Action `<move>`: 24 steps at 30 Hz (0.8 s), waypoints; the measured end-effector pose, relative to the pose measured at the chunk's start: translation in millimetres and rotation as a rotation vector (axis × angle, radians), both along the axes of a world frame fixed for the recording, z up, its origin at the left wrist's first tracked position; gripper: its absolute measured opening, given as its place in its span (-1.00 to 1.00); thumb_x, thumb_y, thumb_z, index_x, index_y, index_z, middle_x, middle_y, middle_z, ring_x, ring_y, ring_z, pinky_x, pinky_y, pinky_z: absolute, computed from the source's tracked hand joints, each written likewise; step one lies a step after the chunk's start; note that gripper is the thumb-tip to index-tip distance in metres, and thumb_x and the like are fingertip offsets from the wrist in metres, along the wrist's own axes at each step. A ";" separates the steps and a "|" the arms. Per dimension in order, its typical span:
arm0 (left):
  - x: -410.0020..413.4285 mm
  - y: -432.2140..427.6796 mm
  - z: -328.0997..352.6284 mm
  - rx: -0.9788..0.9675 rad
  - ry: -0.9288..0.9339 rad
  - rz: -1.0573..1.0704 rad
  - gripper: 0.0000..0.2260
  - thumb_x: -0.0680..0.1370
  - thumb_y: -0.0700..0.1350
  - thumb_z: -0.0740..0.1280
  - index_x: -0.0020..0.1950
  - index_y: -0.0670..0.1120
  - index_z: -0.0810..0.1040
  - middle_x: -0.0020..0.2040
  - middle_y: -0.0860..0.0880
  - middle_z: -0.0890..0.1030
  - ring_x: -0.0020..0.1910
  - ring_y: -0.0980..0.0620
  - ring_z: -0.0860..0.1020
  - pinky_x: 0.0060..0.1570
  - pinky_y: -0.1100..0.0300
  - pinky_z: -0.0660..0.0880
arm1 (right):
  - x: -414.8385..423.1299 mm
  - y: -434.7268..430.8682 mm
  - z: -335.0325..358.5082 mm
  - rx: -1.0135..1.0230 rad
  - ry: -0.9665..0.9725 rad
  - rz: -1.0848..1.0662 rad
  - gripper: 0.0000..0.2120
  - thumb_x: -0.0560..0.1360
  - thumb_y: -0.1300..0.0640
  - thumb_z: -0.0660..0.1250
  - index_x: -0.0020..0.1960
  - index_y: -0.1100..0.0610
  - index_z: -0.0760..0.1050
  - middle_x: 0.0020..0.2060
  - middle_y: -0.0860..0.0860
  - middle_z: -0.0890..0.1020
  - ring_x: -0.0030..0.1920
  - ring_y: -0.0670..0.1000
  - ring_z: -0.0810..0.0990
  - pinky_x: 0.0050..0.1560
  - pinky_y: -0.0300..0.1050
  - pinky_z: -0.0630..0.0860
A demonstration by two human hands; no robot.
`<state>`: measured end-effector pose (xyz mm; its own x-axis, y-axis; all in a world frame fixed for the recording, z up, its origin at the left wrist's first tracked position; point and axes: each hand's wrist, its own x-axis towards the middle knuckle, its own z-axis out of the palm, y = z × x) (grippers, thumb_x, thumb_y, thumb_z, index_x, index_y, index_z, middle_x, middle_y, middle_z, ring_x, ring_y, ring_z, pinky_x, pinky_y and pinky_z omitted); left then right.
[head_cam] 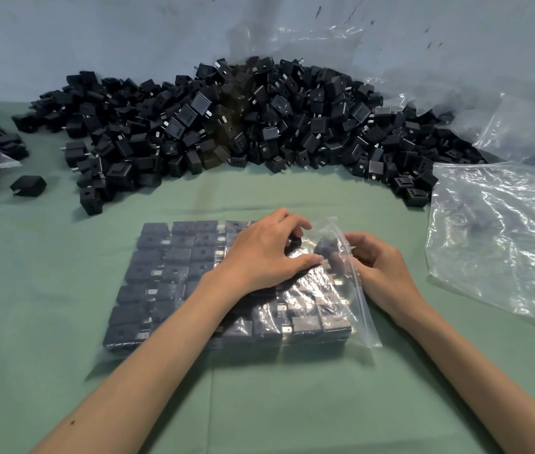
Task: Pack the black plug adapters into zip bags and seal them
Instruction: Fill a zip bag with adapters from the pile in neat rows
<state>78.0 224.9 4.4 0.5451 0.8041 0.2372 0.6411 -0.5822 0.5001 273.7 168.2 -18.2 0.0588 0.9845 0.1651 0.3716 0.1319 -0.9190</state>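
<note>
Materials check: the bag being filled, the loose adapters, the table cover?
The bag: thin clear plastic film, glossy; it crinkles and glints. The adapters: matte black bodies, likely moulded plastic, with shiny metal-looking prongs. The table cover: green, matte, seemingly cloth; creases show.
</note>
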 end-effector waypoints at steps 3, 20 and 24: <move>-0.1 -0.3 0.7 -0.004 -0.006 -0.001 -0.52 0.43 0.26 0.35 0.26 0.06 0.45 0.01 0.19 0.42 -0.07 0.19 0.43 -0.08 0.26 0.33 | -0.7 -0.5 1.3 0.012 -0.010 -0.014 -0.75 0.35 -0.06 0.41 0.02 -0.09 0.55 -0.14 0.02 0.69 -0.19 -0.01 0.68 -0.15 -0.07 0.57; -0.2 -1.3 1.9 -0.009 0.010 0.000 -0.52 0.44 0.24 0.36 0.28 0.05 0.44 0.02 0.19 0.42 -0.06 0.19 0.43 -0.07 0.27 0.31 | 1.5 0.0 1.5 0.020 0.056 0.008 -0.84 0.46 0.17 0.42 -0.01 -0.05 0.61 -0.12 -0.06 0.70 -0.17 0.07 0.67 -0.12 -0.01 0.62; -0.6 -1.2 0.9 -0.012 0.010 -0.003 -0.52 0.44 0.25 0.35 0.27 0.06 0.44 0.02 0.19 0.43 -0.06 0.19 0.43 -0.08 0.26 0.30 | 2.9 -0.6 4.1 0.005 0.174 0.023 -0.83 0.46 0.24 0.40 -0.11 -0.02 0.67 -0.18 -0.01 0.72 -0.21 -0.06 0.68 -0.24 -0.29 0.55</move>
